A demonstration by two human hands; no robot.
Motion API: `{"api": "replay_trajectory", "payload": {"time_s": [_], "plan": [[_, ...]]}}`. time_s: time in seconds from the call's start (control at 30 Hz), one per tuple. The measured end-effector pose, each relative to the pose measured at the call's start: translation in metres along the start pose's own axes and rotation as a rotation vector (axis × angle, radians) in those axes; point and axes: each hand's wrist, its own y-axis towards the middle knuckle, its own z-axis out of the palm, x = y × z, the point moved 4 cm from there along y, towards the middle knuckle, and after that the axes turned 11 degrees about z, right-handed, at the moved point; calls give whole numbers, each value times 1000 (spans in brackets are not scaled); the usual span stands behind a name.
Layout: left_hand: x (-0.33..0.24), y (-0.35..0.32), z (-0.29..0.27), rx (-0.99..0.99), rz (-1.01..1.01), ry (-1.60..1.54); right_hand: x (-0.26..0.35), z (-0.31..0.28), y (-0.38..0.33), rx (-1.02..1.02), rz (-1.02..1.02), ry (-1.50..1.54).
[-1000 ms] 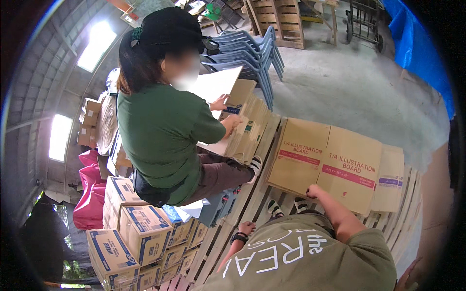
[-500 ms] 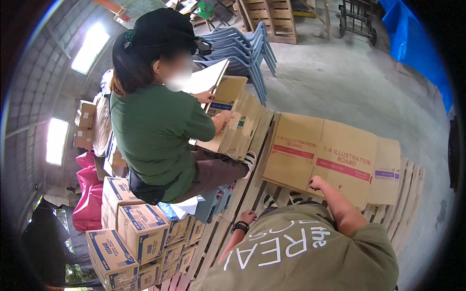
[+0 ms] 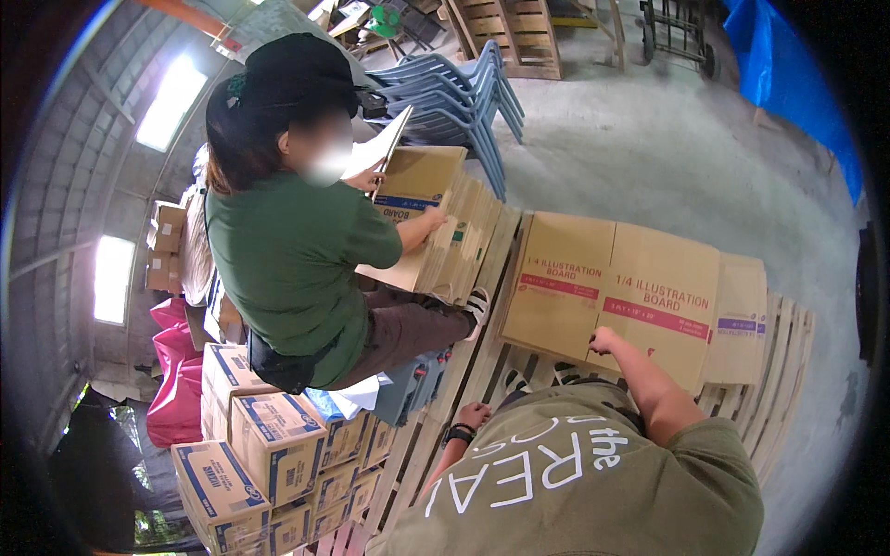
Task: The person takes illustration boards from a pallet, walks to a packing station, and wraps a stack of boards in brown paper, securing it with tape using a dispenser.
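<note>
My right hand (image 3: 604, 340) is closed over the near edge of the flat brown illustration-board carton (image 3: 660, 269), by the seam between its two panels. Something small and dark shows at the fingertips, too small to name. My left hand (image 3: 476, 415), wearing a dark wristband, hangs low above the wooden pallet (image 3: 445, 371) with its fingers curled, and nothing shows in it. Another flat carton (image 3: 740, 324) with a purple stripe sticks out from under the first on the right. Printed red bands cross the top carton.
To my left, a person in a green shirt (image 3: 278, 241) holds up a white sheet (image 3: 385, 148) beside a stack of flattened cartons (image 3: 464, 236). Closed boxes (image 3: 278, 435) are piled at the lower left. Grey stacked chairs (image 3: 464, 102) and a hand truck (image 3: 681, 37) stand farther back.
The other person has drawn the white sheet a little left, uncovering more of the carton stack. My right hand stays at the carton's edge, and my left hand has barely moved.
</note>
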Motion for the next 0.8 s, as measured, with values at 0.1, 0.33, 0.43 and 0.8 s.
{"api": "replay_trajectory", "payload": {"time_s": [0.1, 0.33, 0.43, 0.8], "plan": [[1, 0, 2, 14, 6, 35, -4, 7, 3, 1, 14, 21], [32, -13, 6, -1, 27, 0, -8, 19, 9, 40, 44, 18], [41, -11, 6, 10, -5, -24, 0, 16, 18, 38, 2, -43], [62, -35, 12, -3, -56, 185, 83, 6, 17, 100, -76, -104]]}}
